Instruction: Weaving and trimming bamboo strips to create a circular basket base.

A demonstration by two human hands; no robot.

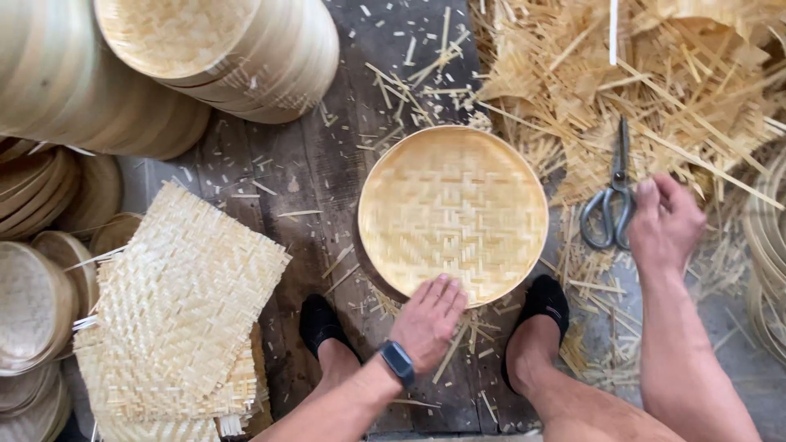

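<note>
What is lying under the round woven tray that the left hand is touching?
Under the round woven tray are dark wooden boards strewn with bamboo offcuts. The left hand rests on its near rim. Whatever lies directly beneath the tray is covered.

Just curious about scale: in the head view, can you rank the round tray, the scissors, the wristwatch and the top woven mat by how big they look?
1. Woven mat and round tray: look alike in size, so unranked.
2. Scissors.
3. Wristwatch, though it lies nearer the camera.
</note>
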